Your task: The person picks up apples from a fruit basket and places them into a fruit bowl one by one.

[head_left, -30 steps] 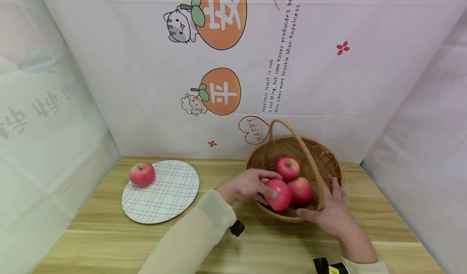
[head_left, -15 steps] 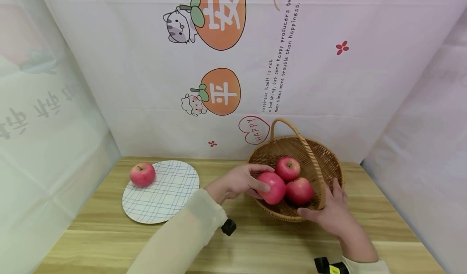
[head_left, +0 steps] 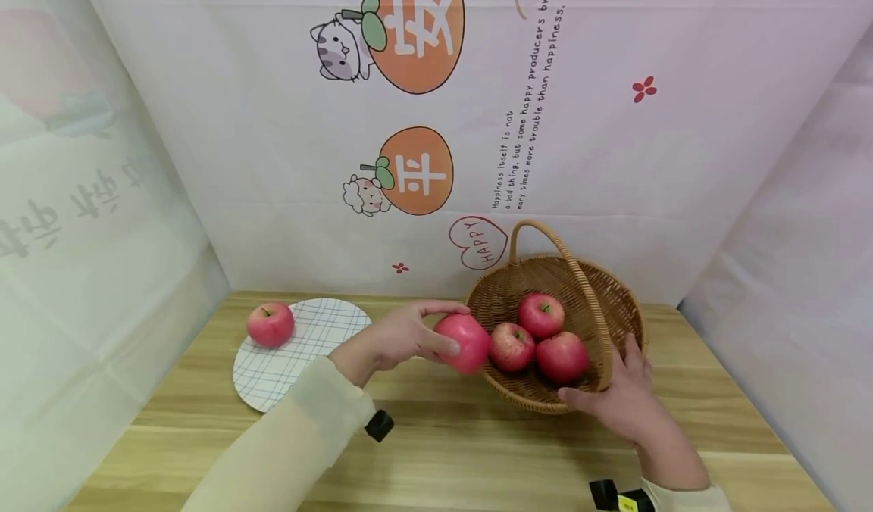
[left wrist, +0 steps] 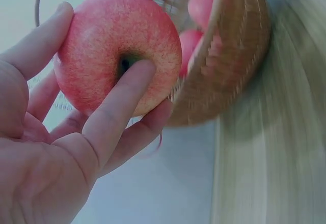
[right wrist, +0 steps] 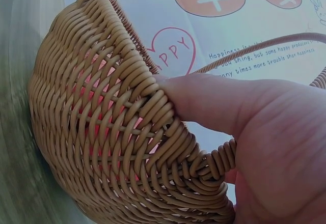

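In the head view my left hand (head_left: pixel 398 335) pinches a red apple (head_left: pixel 467 343) just off the left rim of the wicker basket (head_left: pixel 501 292). The left wrist view shows my thumb and fingers spread round this apple (left wrist: pixel 97 40), one fingertip at its hollow. Three more apples lie in the basket, one of them at its left side (head_left: pixel 511 347). My right hand (head_left: pixel 624 398) grips the basket's near right rim by the foot of its handle. In the right wrist view the thumb presses over the woven rim (right wrist: pixel 147 91).
A round white plate (head_left: pixel 262 379) with a blue check pattern lies at the left of the wooden table (head_left: pixel 436 451), with one apple (head_left: pixel 270 325) near its far left edge. A printed cloth (head_left: pixel 286 156) hangs behind. The basket's arched handle (head_left: pixel 573 266) rises over its opening.
My left hand has lifted an apple out of the basket and carried it left, past the rim. An apple it covered now shows. The right hand stays on the basket.
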Tool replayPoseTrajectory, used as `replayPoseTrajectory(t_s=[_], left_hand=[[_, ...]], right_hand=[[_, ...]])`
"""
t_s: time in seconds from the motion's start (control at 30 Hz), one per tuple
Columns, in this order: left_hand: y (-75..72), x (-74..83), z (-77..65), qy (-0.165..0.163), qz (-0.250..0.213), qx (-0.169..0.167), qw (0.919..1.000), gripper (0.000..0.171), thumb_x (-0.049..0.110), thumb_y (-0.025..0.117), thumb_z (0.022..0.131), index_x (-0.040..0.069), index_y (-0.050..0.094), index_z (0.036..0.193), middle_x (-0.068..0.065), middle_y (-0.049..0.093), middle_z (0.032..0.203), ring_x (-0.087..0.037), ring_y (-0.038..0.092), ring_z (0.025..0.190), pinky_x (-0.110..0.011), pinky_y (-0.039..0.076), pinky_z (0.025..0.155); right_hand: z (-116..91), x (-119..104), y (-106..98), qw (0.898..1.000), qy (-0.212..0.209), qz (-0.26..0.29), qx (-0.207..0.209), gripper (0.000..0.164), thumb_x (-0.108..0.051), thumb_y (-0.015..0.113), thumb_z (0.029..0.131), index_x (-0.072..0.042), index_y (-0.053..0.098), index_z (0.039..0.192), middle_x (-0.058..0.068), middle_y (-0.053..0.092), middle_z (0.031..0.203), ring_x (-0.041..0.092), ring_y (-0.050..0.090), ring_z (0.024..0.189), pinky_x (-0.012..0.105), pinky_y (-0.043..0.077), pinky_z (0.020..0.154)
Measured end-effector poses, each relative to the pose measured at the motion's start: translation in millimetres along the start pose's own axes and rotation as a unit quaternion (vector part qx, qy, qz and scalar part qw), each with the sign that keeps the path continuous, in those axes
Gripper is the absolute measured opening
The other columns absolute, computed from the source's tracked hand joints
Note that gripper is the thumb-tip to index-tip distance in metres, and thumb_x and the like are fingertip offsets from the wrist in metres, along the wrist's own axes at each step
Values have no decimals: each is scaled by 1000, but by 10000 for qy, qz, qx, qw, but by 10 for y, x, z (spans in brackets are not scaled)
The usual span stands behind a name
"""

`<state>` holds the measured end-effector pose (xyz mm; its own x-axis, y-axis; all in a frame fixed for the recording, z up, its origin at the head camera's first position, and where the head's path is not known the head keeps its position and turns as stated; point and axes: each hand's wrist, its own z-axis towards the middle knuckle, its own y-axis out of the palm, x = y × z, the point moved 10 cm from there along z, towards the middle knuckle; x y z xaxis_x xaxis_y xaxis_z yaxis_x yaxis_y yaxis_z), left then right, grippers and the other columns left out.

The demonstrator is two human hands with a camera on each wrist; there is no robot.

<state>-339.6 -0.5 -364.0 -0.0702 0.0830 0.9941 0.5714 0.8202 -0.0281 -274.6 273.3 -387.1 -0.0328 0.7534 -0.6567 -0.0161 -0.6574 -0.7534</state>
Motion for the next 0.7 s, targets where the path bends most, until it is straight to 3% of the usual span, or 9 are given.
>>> replayPoseTrajectory(t_s=[0.3, 0.7], left_hand=[[-614, -226, -200, -127, 296, 884, 9956, 57, 0, 82, 79, 11, 65, 132, -16, 51, 134, -34, 61, 104, -44, 59, 78], [-1155, -488, -468, -297, 402, 1783, 9827, 61, -2, 80, 81, 10, 61, 137, -19, 49, 137, -39, 58, 111, -46, 59, 80]], right_hand=[[4, -1, -2, 10000, 26, -43, -41, 120, -43, 85, 77, 6, 8, 156, 39, -23, 151, 70, -17, 130, 86, 12, 92], [9, -10, 1, 10000, -29, -68, -8, 119, -44, 85, 77, 6, 11, 155, 41, -21, 150, 71, -17, 128, 87, 11, 92]])
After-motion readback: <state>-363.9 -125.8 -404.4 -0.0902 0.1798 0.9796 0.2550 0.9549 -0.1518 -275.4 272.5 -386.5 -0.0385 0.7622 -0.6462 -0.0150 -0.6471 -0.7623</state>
